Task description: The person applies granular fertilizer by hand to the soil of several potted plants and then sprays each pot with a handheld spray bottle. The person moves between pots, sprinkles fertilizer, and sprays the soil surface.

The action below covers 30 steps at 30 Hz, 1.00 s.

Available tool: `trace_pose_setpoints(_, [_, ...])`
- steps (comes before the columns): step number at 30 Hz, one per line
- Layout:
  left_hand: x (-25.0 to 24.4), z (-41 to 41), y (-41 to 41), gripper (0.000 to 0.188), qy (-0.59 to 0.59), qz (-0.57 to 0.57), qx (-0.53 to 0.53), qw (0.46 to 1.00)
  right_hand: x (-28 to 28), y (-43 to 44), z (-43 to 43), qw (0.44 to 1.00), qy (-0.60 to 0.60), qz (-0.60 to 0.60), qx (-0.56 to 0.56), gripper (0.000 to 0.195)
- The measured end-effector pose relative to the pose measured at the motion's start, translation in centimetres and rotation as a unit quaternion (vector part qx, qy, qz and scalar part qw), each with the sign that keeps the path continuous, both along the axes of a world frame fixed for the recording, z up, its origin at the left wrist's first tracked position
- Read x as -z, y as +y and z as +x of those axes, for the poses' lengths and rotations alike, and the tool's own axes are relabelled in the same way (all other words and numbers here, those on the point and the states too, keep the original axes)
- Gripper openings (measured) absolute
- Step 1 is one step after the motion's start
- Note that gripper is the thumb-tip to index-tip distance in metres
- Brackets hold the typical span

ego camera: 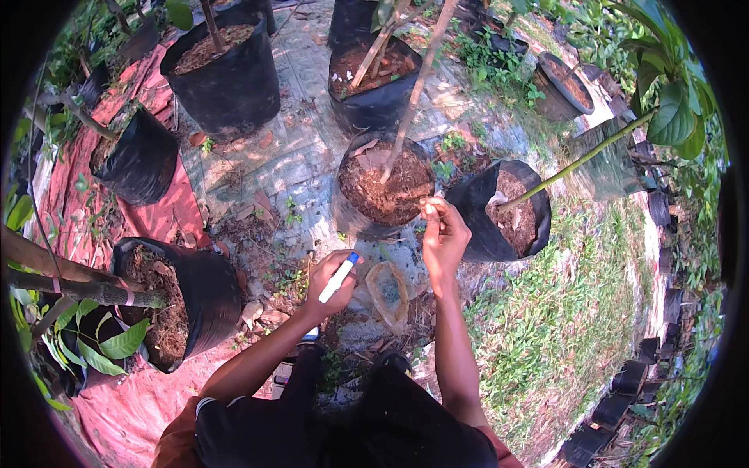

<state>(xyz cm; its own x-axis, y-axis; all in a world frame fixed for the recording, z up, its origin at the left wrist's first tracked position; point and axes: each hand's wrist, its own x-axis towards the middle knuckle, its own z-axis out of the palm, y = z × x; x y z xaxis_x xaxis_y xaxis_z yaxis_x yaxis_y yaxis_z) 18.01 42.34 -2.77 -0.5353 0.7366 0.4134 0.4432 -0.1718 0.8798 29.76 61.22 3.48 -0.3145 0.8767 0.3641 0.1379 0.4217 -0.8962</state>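
Note:
My left hand [331,289] is closed around a white marker pen [338,279] with a blue cap, held at a slant above the ground. My right hand [445,237] hovers by the right rim of a black grow bag [366,225] full of brown soil [374,190]. Its thumb and fingertips are pinched together; whether something small is between them, I cannot tell. A bare, thin trunk [409,111] rises from that soil, with dry leaves [370,157] at its back edge. Between my forearms an open plastic bag [387,295] with bluish contents sits on the ground.
Right of my hand, another black grow bag [477,216] holds a plant with a leaning green stem [579,161]. More grow bags stand behind [228,88] and at left [210,304], where branches reach in. Red sheeting [134,403] and grass [544,327] flank me.

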Motion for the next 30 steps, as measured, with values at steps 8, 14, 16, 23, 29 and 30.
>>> trace_pose_setpoints(8, [-0.1, 0.0, -0.1, 0.028, -0.015, -0.007, 0.002, 1.0, -0.6, -0.4, -0.4, 0.999, -0.012, 0.035, -0.023, 0.015])
trace_pose_setpoints(14, [-0.4, 0.0, 0.0, 0.028, -0.023, -0.014, 0.01, 1.0, 1.8, 1.5, -0.6, 0.995, 0.09, -0.053, 0.008, 0.014])
trace_pose_setpoints(16, [-0.4, 0.0, -0.1, 0.027, -0.019, -0.01, 0.006, 1.0, 1.9, 2.2, -0.4, 0.996, 0.06, -0.054, 0.031, 0.014])
trace_pose_setpoints(23, [-0.3, 0.0, -0.1, 0.028, -0.009, -0.015, -0.001, 1.0, 2.3, 3.8, 0.4, 0.992, 0.076, -0.094, 0.044, 0.014])
trace_pose_setpoints(29, [-0.5, 0.2, -0.1, 0.019, -0.037, -0.023, 0.003, 0.999, 1.6, 4.4, 0.7, 0.991, 0.057, -0.103, 0.064, 0.015])
trace_pose_setpoints(30, [-0.6, 0.1, -0.2, 0.02, -0.038, -0.023, 0.003, 0.999, 1.4, 4.4, 0.5, 0.991, 0.047, -0.104, 0.068, 0.016])
